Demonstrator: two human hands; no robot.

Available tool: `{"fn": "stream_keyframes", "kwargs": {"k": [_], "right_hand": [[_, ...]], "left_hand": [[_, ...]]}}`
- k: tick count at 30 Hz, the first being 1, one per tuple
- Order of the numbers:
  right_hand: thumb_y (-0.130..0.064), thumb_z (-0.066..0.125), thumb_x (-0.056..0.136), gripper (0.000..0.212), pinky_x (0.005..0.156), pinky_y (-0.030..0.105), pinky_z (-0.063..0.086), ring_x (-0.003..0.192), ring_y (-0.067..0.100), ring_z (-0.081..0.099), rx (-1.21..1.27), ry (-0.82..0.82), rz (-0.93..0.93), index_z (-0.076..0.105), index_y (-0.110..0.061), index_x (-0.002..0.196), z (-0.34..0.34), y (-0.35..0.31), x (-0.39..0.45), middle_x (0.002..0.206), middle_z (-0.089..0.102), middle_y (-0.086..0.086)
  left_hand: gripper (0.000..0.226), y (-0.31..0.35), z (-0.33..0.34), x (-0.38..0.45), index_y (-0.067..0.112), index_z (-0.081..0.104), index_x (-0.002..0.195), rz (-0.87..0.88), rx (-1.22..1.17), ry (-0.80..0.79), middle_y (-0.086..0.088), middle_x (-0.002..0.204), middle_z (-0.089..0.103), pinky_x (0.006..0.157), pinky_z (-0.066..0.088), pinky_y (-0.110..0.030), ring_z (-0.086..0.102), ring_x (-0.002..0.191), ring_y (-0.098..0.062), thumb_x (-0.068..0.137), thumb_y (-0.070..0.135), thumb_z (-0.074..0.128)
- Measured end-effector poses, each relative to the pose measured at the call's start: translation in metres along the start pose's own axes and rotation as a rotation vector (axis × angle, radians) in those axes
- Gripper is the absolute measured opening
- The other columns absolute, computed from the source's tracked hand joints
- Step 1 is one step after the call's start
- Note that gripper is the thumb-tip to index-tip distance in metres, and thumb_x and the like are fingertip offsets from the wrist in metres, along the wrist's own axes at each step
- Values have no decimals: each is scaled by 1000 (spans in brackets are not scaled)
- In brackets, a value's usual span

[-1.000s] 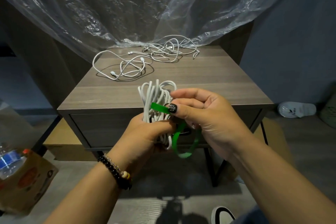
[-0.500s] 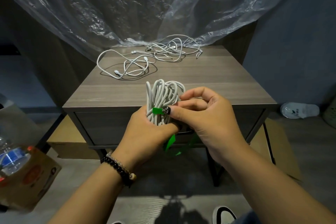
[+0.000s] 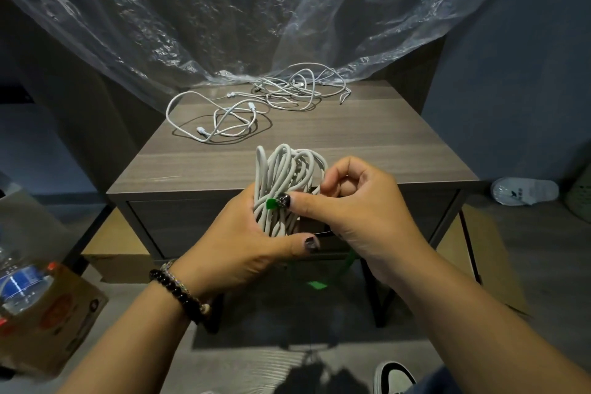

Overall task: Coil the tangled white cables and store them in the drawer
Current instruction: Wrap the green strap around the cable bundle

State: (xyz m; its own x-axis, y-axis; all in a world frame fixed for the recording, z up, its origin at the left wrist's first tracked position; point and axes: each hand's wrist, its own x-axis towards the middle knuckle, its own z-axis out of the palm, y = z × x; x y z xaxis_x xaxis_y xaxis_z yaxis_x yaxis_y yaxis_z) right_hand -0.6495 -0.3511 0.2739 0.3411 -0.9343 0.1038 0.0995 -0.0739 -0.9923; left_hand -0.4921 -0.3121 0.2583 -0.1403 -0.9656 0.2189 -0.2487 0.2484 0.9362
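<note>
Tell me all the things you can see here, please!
Coiled cable bundle: one, white, held in front of the table.
Green strap: one, across the bundle, its tail hanging below.
Loose cables: two tangled piles, white, on the tabletop's far side.
Side table: one, grey-brown wood, drawer shut.
Plastic sheet: one, clear, draped behind.
Cardboard box: one, brown, floor left.
Left hand: grips the bundle.
Right hand: pinches the strap.

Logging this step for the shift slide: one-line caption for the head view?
Left hand grips coiled white cable while right hand pinches green tie against it.
</note>
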Motion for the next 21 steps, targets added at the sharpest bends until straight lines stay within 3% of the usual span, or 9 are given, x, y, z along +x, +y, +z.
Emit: {"fn": "stream_keyframes", "kwargs": {"k": [2,5,8,11,13,15,17,21], "right_hand": [[-5,86,62,36,50,22,49,57,15,61,4,-1,15,53,-10,76,0,0,0,61,61,4],[-8,87,62,36,46,20,45,55,15,57,-27,22,21,53,-10,73,0,-1,-2,62,59,9],[-9,86,64,34,58,32,55,67,31,69,-17,35,20,54,-10,74,1,-1,-3,74,67,25],[-8,85,66,32,60,34,56,72,36,69,-17,50,10,54,-10,73,2,0,-2,74,68,22],[-8,84,67,29,61,37,55,67,31,64,-28,44,-5,56,-10,73,2,0,0,68,63,17],[-5,80,72,21,53,28,50,59,20,57,-17,7,-40,59,-7,75,0,-2,1,60,58,8],[0,74,78,12,47,14,42,50,10,54,0,-43,-86,62,-2,80,-4,-8,2,54,56,2],[3,67,84,5,46,9,40,47,5,57,-52,-115,-184,65,-1,87,-9,-17,-1,57,61,7]], "left_hand": [[79,-3,0,0,28,47,123,13,48,-10,29,117,61,85,44,-7,56,112,7,60,72,67],[80,-5,2,-1,32,51,112,-5,56,50,19,104,67,76,48,-8,60,100,10,57,90,46],[71,-5,6,-3,31,54,115,-9,28,62,25,109,66,76,52,-13,62,103,3,71,83,33],[56,-5,11,-2,31,57,113,-33,-22,107,22,104,69,79,53,-20,65,99,0,80,63,25],[56,-6,14,-1,28,60,113,-80,-88,146,13,99,73,78,54,-24,68,93,-4,80,59,27],[59,-6,15,0,24,64,112,-112,-164,198,4,97,74,78,54,-31,69,90,-9,83,62,30],[64,-5,12,2,27,68,112,-144,-217,241,-5,104,73,87,51,-49,68,100,-21,86,73,32],[62,1,9,3,35,71,106,-176,-306,290,-10,114,69,99,43,-58,62,112,-32,83,75,29]]}}
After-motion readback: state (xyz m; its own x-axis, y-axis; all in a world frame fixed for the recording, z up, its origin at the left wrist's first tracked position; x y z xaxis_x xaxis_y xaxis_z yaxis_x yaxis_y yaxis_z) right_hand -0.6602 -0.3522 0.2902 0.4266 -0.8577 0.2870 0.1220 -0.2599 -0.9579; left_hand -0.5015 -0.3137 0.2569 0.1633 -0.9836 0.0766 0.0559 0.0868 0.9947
